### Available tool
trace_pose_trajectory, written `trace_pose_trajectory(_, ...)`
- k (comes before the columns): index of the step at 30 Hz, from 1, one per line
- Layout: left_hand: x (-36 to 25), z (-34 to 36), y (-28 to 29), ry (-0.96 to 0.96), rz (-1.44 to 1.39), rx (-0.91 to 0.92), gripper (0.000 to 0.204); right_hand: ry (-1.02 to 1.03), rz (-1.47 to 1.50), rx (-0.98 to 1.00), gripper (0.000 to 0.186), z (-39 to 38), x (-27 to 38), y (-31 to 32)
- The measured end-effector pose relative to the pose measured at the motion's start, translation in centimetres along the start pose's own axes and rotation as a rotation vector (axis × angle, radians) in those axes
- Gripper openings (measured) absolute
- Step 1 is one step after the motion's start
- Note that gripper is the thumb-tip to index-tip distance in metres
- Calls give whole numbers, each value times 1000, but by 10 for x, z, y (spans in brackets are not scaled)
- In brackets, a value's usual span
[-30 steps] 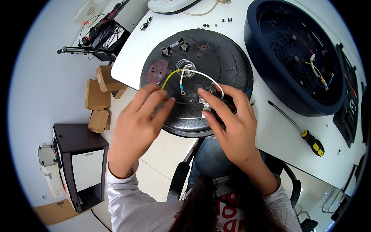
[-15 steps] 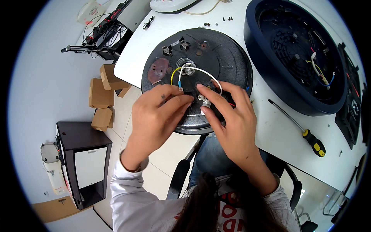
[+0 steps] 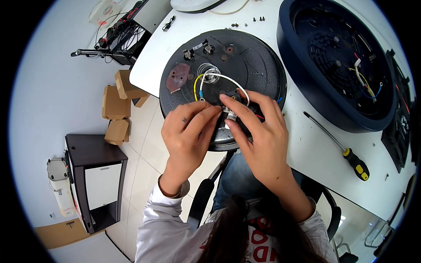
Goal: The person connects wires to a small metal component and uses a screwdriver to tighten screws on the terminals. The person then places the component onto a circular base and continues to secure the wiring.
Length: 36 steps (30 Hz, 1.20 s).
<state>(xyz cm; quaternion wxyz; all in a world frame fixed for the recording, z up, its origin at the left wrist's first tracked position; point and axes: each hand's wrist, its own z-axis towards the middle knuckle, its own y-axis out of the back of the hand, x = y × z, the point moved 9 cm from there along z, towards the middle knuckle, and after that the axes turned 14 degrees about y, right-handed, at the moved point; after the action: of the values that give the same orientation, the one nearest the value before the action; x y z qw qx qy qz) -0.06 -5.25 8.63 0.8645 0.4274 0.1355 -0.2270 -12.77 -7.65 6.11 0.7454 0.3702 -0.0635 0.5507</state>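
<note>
One navy shell (image 3: pixel 291 65) is lying open-side up on the R part of the white table (image 3: pixel 307 153) in the head view, w/ white, yellow, blue & red wires (image 3: pixel 357 70) curling inside; one blue wire is ending in a ring tip. Beyond it, a blk tool tray (image 3: pixel 397 131) is showing at the R edge; its contents are mostly blurring into dark. Brown boxes (image 3: pixel 116 103) are sitting low on the L, insides hidden. Below them a dark cabinet (image 3: pixel 103 184) is standing w/ a white panel over an open, shadowed bay.

A blk disc (image 3: pixel 258 57) is lying btwn both arms, its near rim reaching past the table edge over the person's lap. It's looking speckled & glossy, carrying a wire spring (image 3: pixel 208 72) nr its middle, metal clips (image 3: pixel 198 49) up top & a dull reddish patch (image 3: pixel 178 78) on the L. A white lead (image 3: pixel 219 74) is arching over it, one end wearing a blue sleeve & ring tip; a yellow lead (image 3: pixel 195 87) is curving alongside.

A small white-and-metal connector (image 3: pixel 230 115) is sitting over the disc's near half, btwn the fingers. R hand (image 3: pixel 265 131) is gripping it narrowly, thumb vs. index. L hand (image 3: pixel 186 131) is pinching its fingertips together right beside it; can't tell if they're holding anything. A screwdriver (image 3: pixel 353 160) w/ blk-yellow handle is lying R of the R hand.
</note>
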Motion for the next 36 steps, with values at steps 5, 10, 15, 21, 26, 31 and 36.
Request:
trace_pose_trajectory(5,-1,0,0,-22,-14,38,23,-3,0,4,39,0,0,-1)
trace_pose_trajectory(10,0,1,-4,-9,-53,29,24,0,0,-2,39,-1,0,-1)
trace_pose_trajectory(15,2,1,-4,4,-45,20,23,5,-8,-16,38,-1,0,-1)
trace_pose_trajectory(21,7,0,-2,28,2,18,24,14,-8,-27,39,-1,0,-1)
trace_pose_trajectory(26,-1,-2,2,-96,113,-43,25,20,-7,-25,38,-1,0,0)
trace_pose_trajectory(31,-9,-2,1,-246,212,17,27,26,-22,-27,38,-2,1,0)
trace_pose_trajectory(36,-7,6,-3,-200,155,75,26,30,-23,-40,37,-2,1,0)
